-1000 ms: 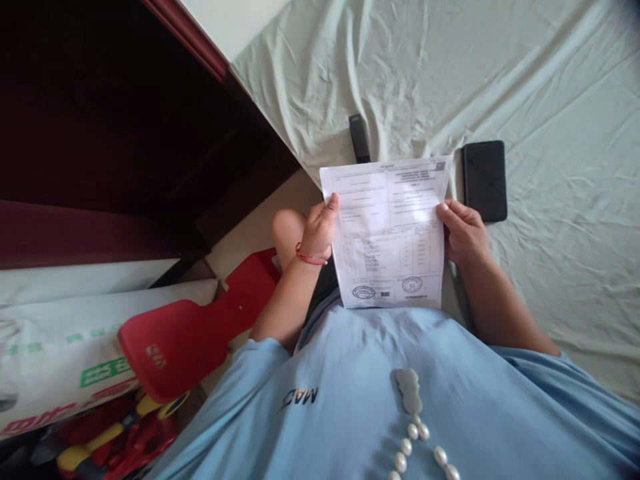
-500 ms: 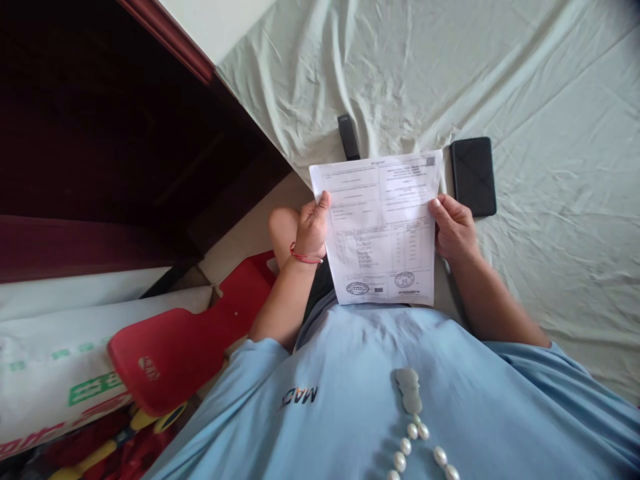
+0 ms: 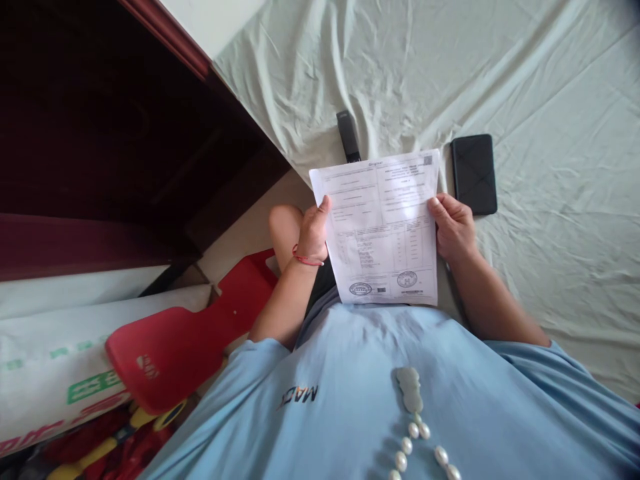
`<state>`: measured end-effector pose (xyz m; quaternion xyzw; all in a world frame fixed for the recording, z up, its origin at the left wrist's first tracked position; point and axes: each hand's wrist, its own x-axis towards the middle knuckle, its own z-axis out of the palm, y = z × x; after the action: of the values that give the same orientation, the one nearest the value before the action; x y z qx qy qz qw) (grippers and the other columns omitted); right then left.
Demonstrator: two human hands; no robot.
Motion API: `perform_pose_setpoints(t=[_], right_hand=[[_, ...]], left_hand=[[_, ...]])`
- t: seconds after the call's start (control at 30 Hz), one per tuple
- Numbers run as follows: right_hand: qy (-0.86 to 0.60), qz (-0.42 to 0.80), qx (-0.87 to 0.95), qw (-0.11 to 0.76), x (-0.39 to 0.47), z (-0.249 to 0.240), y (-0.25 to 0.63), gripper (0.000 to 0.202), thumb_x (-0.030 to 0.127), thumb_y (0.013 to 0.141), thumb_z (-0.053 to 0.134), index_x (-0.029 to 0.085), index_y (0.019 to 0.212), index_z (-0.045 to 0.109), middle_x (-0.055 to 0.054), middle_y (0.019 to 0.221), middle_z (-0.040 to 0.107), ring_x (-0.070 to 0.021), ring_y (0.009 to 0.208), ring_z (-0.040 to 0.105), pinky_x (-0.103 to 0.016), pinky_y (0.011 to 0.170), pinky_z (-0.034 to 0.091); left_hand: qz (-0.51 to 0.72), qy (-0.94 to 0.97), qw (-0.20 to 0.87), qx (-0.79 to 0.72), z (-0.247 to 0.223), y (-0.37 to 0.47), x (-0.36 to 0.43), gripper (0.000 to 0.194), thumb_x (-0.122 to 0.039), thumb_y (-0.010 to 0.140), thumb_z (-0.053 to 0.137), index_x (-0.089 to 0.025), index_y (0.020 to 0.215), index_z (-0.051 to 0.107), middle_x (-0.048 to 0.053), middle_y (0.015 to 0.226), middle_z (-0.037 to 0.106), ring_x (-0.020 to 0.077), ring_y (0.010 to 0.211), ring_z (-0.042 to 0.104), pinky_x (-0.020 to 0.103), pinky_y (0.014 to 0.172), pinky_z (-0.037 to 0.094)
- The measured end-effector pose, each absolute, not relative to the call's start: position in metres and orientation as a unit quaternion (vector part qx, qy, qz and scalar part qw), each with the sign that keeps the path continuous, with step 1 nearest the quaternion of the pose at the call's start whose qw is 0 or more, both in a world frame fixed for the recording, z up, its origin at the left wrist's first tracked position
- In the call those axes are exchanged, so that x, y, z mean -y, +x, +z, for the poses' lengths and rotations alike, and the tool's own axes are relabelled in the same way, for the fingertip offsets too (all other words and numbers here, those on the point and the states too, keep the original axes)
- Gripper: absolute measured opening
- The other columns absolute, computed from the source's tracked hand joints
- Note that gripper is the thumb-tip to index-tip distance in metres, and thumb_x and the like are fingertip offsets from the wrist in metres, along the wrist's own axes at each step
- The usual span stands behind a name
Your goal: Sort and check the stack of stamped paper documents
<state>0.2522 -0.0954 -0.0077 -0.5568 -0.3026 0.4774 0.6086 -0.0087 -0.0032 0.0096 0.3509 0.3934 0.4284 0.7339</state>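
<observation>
A printed sheet of paper point(image 3: 385, 227) with text, a table and two round stamps is held up in front of my lap. My left hand point(image 3: 315, 230), with a red string bracelet at its wrist, pinches the sheet's left edge, thumb on the front. On the opposite edge my right hand point(image 3: 454, 227) grips the paper the same way, its other fingers behind the page. Just past the right hand lies a black rectangular device point(image 3: 474, 175) on the bedsheet. A small black oblong object point(image 3: 348, 137) lies beyond the paper's top edge, its near end close to the page.
The pale green bedsheet point(image 3: 560, 167) spreads across the right and far side. Dark wooden furniture point(image 3: 100, 133) fills the upper left. Below it are a red plastic piece point(image 3: 185, 347), a white printed bag point(image 3: 50, 360) and a yellow-handled item point(image 3: 95, 453).
The paper has tilted very slightly, its lower edge shifting a little to the right. Both hands keep their hold on it, and the surrounding things stay in place.
</observation>
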Motion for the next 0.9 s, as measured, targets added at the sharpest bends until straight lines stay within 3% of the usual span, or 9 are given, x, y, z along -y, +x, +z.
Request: perform_pose_setpoints(t=[0.2, 0.47, 0.6, 0.7, 0.8, 0.9], right_hand=[[-0.572, 0.49, 0.286, 0.592, 0.094, -0.001, 0.25, 0.046, 0.065, 0.081, 0.089, 0.023, 0.077, 0.07, 0.004, 0.064, 0.055, -0.0081, 0.051, 0.041, -0.023, 0.045, 0.032], [-0.579, 0.486, 0.299, 0.582, 0.093, -0.002, 0.249, 0.049, 0.068, 0.083, 0.086, 0.023, 0.078, 0.066, 0.004, 0.066, 0.055, -0.0085, 0.053, 0.042, -0.023, 0.045, 0.036], [-0.56, 0.45, 0.3, 0.628, 0.09, -0.004, 0.246, 0.043, 0.06, 0.081, 0.09, 0.025, 0.085, 0.066, 0.004, 0.073, 0.056, -0.0093, 0.059, 0.047, -0.024, 0.05, 0.041], [-0.564, 0.359, 0.306, 0.678, 0.088, 0.0, 0.246, 0.037, 0.049, 0.079, 0.093, 0.028, 0.092, 0.064, 0.003, 0.087, 0.06, -0.0104, 0.066, 0.05, -0.024, 0.054, 0.043], [-0.579, 0.3, 0.302, 0.695, 0.088, 0.005, 0.247, 0.032, 0.043, 0.082, 0.088, 0.028, 0.087, 0.06, 0.003, 0.083, 0.051, -0.0102, 0.058, 0.039, -0.027, 0.047, 0.033], [-0.574, 0.331, 0.292, 0.69, 0.09, 0.009, 0.246, 0.028, 0.04, 0.083, 0.083, 0.029, 0.083, 0.058, 0.005, 0.072, 0.042, -0.0096, 0.05, 0.027, -0.029, 0.042, 0.022]], left_hand=[[0.386, 0.329, 0.743, -0.438, 0.007, -0.012, 0.041, 0.055, -0.052, 0.07, 0.098, -0.015, 0.108, 0.084, 0.016, 0.116, 0.083, 0.0414, 0.128, 0.073, 0.054, 0.114, 0.058], [0.348, 0.306, 0.743, -0.483, -0.005, -0.022, 0.062, 0.058, -0.057, 0.066, 0.099, -0.013, 0.1, 0.086, 0.016, 0.106, 0.084, 0.0369, 0.103, 0.082, 0.048, 0.097, 0.066], [0.359, 0.306, 0.738, -0.483, -0.001, -0.022, 0.059, 0.055, -0.057, 0.066, 0.099, -0.013, 0.094, 0.085, 0.015, 0.102, 0.085, 0.0362, 0.1, 0.082, 0.048, 0.095, 0.067], [0.368, 0.297, 0.736, -0.484, 0.001, -0.021, 0.057, 0.053, -0.057, 0.065, 0.1, -0.014, 0.092, 0.085, 0.014, 0.1, 0.085, 0.0362, 0.102, 0.082, 0.047, 0.095, 0.067], [0.367, 0.287, 0.736, -0.492, 0.001, -0.021, 0.057, 0.054, -0.055, 0.064, 0.101, -0.013, 0.094, 0.084, 0.015, 0.1, 0.085, 0.0368, 0.102, 0.082, 0.047, 0.094, 0.067], [0.369, 0.276, 0.73, -0.504, -0.001, -0.021, 0.057, 0.055, -0.052, 0.061, 0.102, -0.013, 0.095, 0.084, 0.015, 0.099, 0.085, 0.037, 0.103, 0.082, 0.046, 0.094, 0.067]])
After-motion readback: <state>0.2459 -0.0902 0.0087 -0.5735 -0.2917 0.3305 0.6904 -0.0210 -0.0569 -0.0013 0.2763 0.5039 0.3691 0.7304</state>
